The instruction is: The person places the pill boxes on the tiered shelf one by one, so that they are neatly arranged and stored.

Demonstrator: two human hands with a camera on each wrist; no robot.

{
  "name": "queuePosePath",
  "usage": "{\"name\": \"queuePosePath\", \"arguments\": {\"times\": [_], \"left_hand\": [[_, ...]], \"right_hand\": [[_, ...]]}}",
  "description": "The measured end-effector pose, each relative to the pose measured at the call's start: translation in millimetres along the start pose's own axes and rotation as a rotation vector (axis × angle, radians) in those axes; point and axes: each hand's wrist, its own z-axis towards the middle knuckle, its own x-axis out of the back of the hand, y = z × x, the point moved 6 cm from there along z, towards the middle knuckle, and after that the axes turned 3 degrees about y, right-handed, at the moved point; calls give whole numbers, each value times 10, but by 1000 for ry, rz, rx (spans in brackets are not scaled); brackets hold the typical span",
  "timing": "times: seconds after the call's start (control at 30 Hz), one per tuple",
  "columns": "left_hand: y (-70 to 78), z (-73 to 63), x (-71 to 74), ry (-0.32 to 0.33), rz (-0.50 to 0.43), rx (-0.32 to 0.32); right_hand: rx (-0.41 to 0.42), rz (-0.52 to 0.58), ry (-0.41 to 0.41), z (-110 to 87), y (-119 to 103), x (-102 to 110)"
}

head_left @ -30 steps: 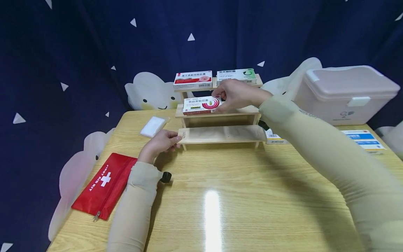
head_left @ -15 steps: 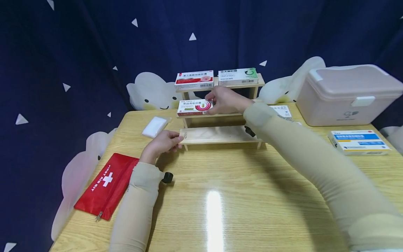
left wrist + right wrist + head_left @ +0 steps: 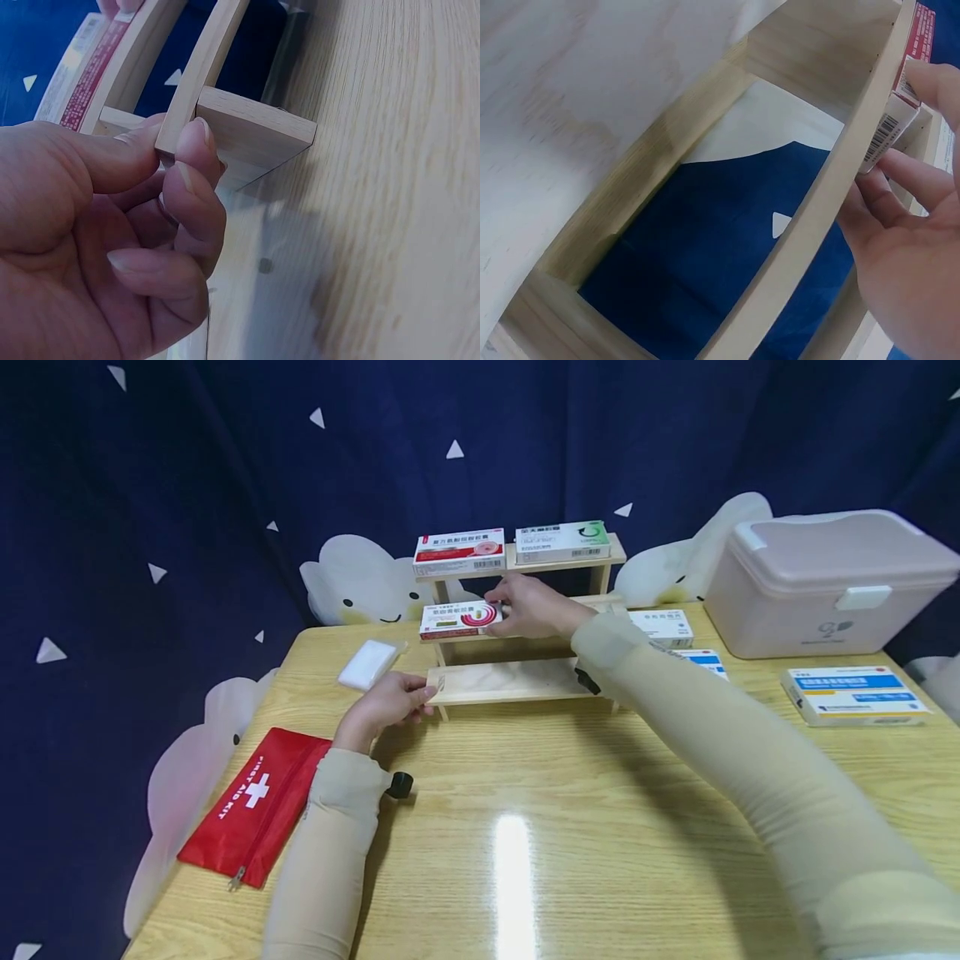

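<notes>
A three-tier wooden stand (image 3: 510, 681) is at the far side of the table. My left hand (image 3: 384, 706) pinches the left end of its lowest shelf; in the left wrist view the thumb (image 3: 124, 159) and fingertips close on the board's corner. On the middle shelf, at the left, lies a white medicine box (image 3: 457, 620) with a pink-red ring design. My right hand (image 3: 536, 607) holds this box by its right end, thumb in front and fingers behind. The box's barcoded end (image 3: 885, 133) shows in the right wrist view.
On the top shelf are a red-and-white box (image 3: 459, 552) and a green-and-white box (image 3: 562, 542). Further boxes (image 3: 663, 627) lie right of the stand, near a blue-and-white box (image 3: 855, 695) and a pink lidded case (image 3: 832, 585). A red first aid pouch (image 3: 258, 802) and white packet (image 3: 369, 663) lie left.
My right hand has slid the medicine box leftward along the middle shelf to its left end. The right forearm moved left too, uncovering boxes beside the stand. My left hand kept its hold.
</notes>
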Motion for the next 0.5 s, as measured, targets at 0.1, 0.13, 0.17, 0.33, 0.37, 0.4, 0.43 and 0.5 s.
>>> {"name": "queuePosePath", "arguments": {"times": [0.1,0.13,0.17,0.33,0.37,0.4,0.43,0.5], "left_hand": [[7,-6,3,0,-4,3],[7,-8,3,0,-7,5],[6,-8,3,0,-8,6],[10,-12,6,-3,3,-4],[11,-12,7,-2,5,-5],[12,-14,8,-2,8,-4],[11,-17,7,-2,9,0],[11,-23,8,-3,17,9]], "right_hand": [[-10,-2,-12,-8,0,-6],[-10,-5,-14,-12,-1,-7],[-12,-7,-16,-16,0,-7],[-6,-6,-12,-26,3,-3],[-3,-3,-11,-30,2,-1],[2,-3,-9,-34,-1,2],[8,-3,-8,-35,-1,2],[20,-4,-8,-42,-8,3]]}}
